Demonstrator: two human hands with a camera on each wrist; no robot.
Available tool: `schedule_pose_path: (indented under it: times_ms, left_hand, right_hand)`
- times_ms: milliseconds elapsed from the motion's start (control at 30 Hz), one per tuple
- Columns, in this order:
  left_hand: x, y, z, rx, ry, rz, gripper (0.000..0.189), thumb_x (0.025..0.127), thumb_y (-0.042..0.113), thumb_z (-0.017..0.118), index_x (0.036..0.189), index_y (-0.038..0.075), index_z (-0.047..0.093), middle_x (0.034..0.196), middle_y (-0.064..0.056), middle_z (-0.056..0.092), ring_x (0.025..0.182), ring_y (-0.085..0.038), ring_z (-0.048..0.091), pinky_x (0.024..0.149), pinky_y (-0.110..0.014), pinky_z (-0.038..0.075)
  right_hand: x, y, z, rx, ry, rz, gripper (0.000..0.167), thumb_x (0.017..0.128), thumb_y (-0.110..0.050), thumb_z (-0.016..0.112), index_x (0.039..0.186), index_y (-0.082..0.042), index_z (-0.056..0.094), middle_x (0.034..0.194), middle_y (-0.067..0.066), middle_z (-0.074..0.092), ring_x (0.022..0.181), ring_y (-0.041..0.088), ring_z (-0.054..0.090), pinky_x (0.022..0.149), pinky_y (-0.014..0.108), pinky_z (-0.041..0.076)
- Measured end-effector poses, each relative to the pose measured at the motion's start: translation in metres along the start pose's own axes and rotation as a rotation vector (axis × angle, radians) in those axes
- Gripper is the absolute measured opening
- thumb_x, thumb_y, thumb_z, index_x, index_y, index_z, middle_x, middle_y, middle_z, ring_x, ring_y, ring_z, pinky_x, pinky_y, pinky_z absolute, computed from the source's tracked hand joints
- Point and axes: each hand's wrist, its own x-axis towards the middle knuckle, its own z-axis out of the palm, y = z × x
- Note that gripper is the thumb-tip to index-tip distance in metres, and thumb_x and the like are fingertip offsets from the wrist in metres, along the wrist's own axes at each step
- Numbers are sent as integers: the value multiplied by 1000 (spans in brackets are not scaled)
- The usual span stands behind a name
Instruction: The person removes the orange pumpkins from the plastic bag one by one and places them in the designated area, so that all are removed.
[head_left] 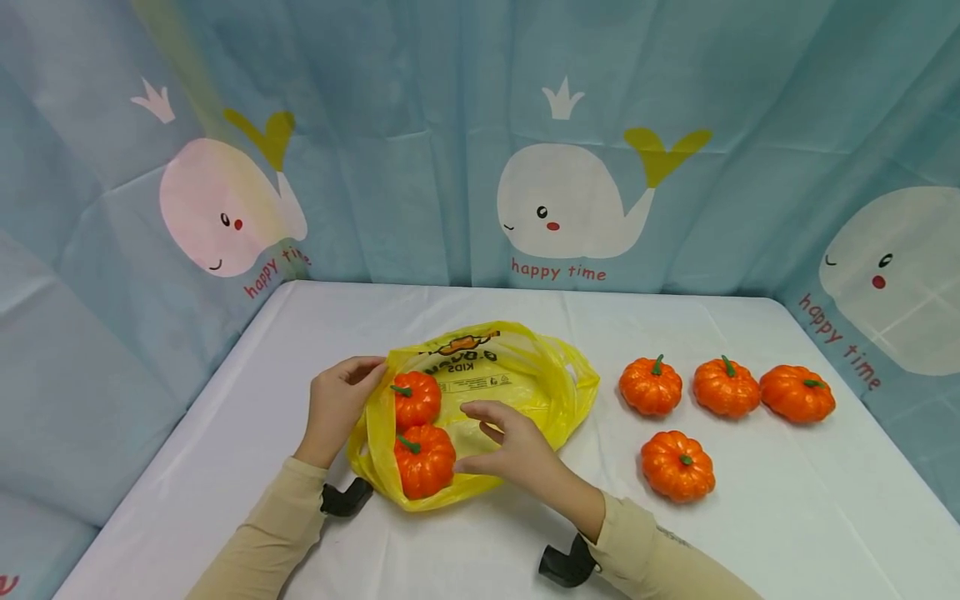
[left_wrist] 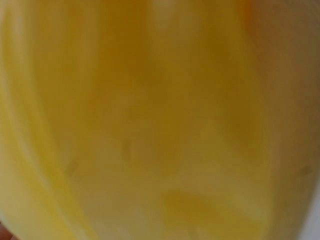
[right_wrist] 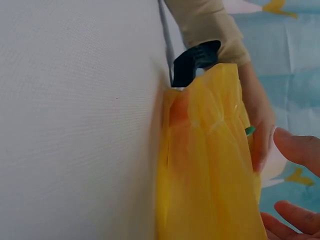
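A yellow plastic bag (head_left: pixel 551 392) lies on the table with its mouth spread wide. Two orange toy pumpkins with green stems sit in its left part, the rear pumpkin (head_left: pixel 417 400) touching the front pumpkin (head_left: pixel 426 463). My left hand (head_left: pixel 341 404) pinches the bag's left rim between thumb and fingers. Over the bag's mouth is my right hand (head_left: pixel 510 446), its fingers spread, holding nothing, with the thumb near the front pumpkin. Yellow plastic (left_wrist: pixel 150 120) fills the blurred left wrist view. In the right wrist view, the bag's side (right_wrist: pixel 210 165) stands beside my right-hand fingers (right_wrist: pixel 300 150).
To the bag's right, a row holds three pumpkins: a left pumpkin (head_left: pixel 650 387), a middle pumpkin (head_left: pixel 726 388) and a right pumpkin (head_left: pixel 798 394). Another pumpkin (head_left: pixel 678 467) lies nearer. A white cloth (head_left: pixel 247 400) covers the table; a blue whale-print curtain (head_left: pixel 420 208) hangs behind.
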Motion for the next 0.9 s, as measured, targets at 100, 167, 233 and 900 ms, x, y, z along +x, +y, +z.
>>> schedule_pose_path:
  times_ms: [100, 167, 233, 900]
  left_hand:
    - [0, 0, 1, 4, 3, 2, 28, 97, 27, 66, 113, 6, 74, 114, -14, 74, 103, -26, 69, 87, -23, 58]
    - [0, 0, 1, 6, 6, 5, 28, 97, 27, 66, 113, 6, 74, 114, -14, 74, 103, -26, 69, 88, -25, 58]
    - [0, 0, 1, 7, 9, 8, 28, 97, 27, 66, 113, 6, 74, 114, -14, 74, 103, -26, 69, 88, -24, 58]
    - [0, 1, 1, 10, 12, 3, 25, 96, 25, 67, 111, 5, 75, 112, -14, 75, 101, -26, 69, 84, -20, 58]
  right_hand:
    - [3, 1, 3, -10, -11, 3, 70, 75, -6, 86, 136, 5, 53, 142, 23, 54, 134, 40, 50, 111, 47, 42]
    - [5, 2, 5, -15, -18, 6, 71, 75, -6, 86, 137, 5, 53, 143, 21, 53, 135, 38, 49, 112, 47, 42]
    - [7, 3, 8, -28, -27, 8, 72, 75, -7, 86, 137, 5, 53, 144, 20, 53, 136, 36, 49, 111, 46, 43]
    - [17, 6, 26, -141, -60, 62, 75, 73, -12, 88, 138, 2, 53, 143, 16, 54, 133, 34, 51, 110, 47, 46]
